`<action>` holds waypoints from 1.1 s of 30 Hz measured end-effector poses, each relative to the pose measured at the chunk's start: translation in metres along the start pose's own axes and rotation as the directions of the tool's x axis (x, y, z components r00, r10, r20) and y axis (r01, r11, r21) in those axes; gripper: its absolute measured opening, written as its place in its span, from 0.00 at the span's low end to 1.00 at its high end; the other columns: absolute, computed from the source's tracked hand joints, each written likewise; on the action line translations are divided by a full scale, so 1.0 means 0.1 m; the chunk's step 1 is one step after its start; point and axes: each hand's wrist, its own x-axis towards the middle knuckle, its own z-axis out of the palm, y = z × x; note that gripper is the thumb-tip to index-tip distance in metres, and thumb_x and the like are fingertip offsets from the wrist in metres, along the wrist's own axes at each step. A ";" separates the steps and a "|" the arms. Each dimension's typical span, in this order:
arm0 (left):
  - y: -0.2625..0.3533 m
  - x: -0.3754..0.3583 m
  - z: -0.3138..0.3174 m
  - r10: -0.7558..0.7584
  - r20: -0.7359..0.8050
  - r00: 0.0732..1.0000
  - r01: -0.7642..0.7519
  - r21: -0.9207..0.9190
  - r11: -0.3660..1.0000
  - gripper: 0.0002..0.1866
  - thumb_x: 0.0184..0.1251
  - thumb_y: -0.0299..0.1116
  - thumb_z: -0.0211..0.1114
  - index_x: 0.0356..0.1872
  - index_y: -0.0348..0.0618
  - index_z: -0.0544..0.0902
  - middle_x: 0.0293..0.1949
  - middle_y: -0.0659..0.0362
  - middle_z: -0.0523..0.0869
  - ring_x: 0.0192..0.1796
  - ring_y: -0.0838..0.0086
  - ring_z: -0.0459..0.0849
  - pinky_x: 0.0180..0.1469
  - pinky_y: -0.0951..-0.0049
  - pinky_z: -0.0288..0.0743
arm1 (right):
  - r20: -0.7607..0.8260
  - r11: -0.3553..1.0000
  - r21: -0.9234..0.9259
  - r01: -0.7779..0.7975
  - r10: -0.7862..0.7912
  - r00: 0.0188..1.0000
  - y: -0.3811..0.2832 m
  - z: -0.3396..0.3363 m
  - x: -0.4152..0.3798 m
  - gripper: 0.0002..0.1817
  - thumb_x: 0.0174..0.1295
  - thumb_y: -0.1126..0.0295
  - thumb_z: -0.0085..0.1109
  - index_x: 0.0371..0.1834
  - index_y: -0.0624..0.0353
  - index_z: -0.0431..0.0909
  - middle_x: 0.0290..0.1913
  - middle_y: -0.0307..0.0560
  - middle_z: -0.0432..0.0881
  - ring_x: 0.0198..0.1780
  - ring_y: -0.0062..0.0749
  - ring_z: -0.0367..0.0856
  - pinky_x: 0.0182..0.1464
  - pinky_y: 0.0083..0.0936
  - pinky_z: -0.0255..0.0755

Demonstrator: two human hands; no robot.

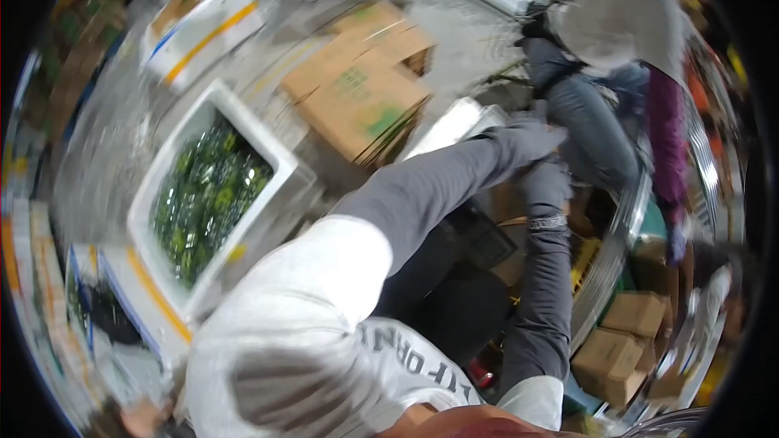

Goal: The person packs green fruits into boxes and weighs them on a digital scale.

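My left hand, in a grey glove, reaches far forward at the right of the head view. Just below it is my gloved right hand, so near that the two overlap or touch. Motion smears the fingers of both, and anything in them is not visible. A white box or board lies beside my left forearm and is partly covered by it. Under my arms is a dark, flat-sided object that I cannot make out.
A white foam box of leafy greens stands left. Brown cartons lie ahead, near another white box. Another person's jeans-clad leg is close beyond my hands. Metal rails and small cartons are at right.
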 end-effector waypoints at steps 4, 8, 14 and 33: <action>-1.05 -0.83 -0.51 0.218 -0.293 0.931 -0.116 0.328 0.937 0.40 0.59 0.53 0.60 0.66 0.36 0.61 0.66 0.40 0.62 0.71 0.45 0.55 0.70 0.52 0.50 | 0.296 0.981 0.172 0.085 -0.134 0.946 0.05 0.54 0.29 0.66 0.39 0.27 0.61 0.66 0.76 0.50 0.60 0.74 0.65 0.59 0.60 0.72 0.57 0.41 0.70; -1.54 -1.15 -1.49 0.626 -0.618 0.476 -0.012 0.707 0.707 0.37 0.57 0.45 0.65 0.66 0.43 0.63 0.66 0.43 0.60 0.70 0.47 0.56 0.70 0.50 0.49 | -0.180 0.954 0.211 0.212 -0.175 0.968 0.68 -0.39 1.11 0.60 0.44 0.40 0.66 0.73 0.62 0.44 0.71 0.67 0.54 0.72 0.55 0.54 0.69 0.39 0.54; -3.11 -2.70 -2.95 -0.060 -0.834 0.548 0.726 0.439 0.529 0.44 0.54 0.67 0.58 0.69 0.55 0.62 0.71 0.43 0.52 0.72 0.46 0.50 0.71 0.47 0.42 | -0.235 0.877 0.416 0.239 -0.151 0.960 0.20 -0.93 1.12 0.50 0.51 0.51 0.68 0.71 0.65 0.52 0.68 0.61 0.62 0.69 0.47 0.62 0.65 0.34 0.61; -3.42 -4.45 -2.22 -0.045 -0.942 0.333 0.752 0.237 0.615 0.36 0.48 0.41 0.70 0.63 0.59 0.69 0.64 0.47 0.64 0.64 0.52 0.66 0.63 0.55 0.64 | 0.275 0.278 0.960 0.029 -0.958 0.079 -4.31 -1.06 -0.95 0.38 0.57 0.52 0.65 0.63 0.68 0.63 0.52 0.51 0.77 0.52 0.32 0.77 0.54 0.23 0.72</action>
